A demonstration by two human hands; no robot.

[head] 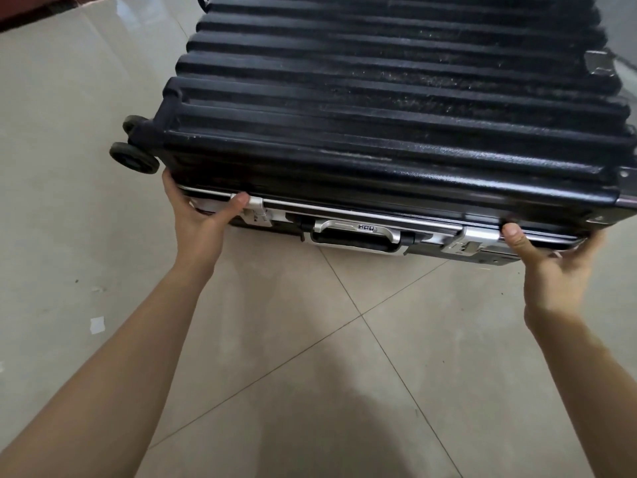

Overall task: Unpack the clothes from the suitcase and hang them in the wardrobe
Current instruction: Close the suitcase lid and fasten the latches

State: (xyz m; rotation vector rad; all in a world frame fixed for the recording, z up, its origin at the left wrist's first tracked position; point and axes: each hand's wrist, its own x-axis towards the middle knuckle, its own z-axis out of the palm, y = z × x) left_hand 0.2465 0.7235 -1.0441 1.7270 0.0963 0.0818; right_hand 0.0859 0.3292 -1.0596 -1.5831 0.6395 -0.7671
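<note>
A black ribbed hard-shell suitcase lies flat on the tiled floor, its silver frame edge with two latches and a combination-lock handle facing me. My left hand grips the lid's near edge beside the left latch, thumb on the rim, fingers tucked under. My right hand grips the same edge just right of the right latch, thumb up on the rim. A narrow gap shows under the lid at the left. No clothes are visible; the inside is hidden.
Beige floor tiles stretch around the case. Two black wheels stick out at its left corner. A dark red strip of furniture or skirting runs along the top left. A scrap of paper lies on the floor at left.
</note>
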